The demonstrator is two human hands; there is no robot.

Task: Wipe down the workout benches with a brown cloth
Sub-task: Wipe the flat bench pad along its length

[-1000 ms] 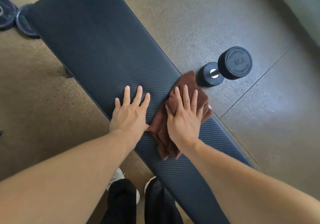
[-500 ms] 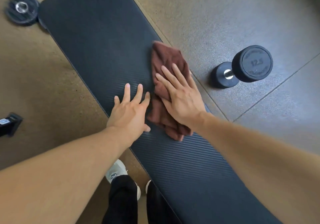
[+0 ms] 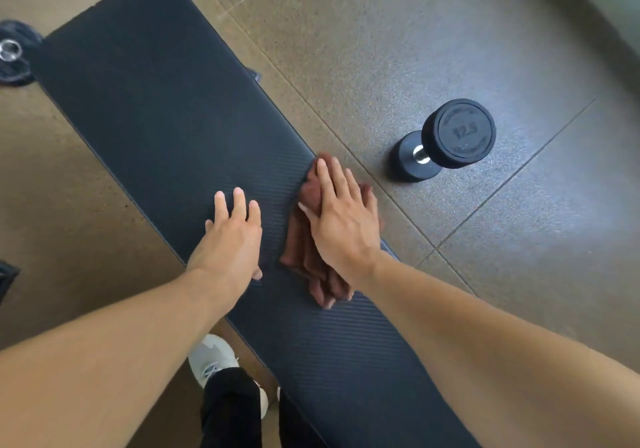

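The right hand [image 3: 341,226] presses flat, fingers straight, on the bunched brown cloth [image 3: 311,260] at the right edge of the black bench [image 3: 166,115]. The left hand [image 3: 230,239] rests flat on the pad just beside it. A dumbbell [image 3: 446,139] stands on the floor [image 3: 415,32] nearby.

There is only one view, from a camera on the person's head. It looks steeply down and forward, close above the black bench pad [image 3: 180,111], which runs from 11 o'clock to 5 o'clock across the frame.
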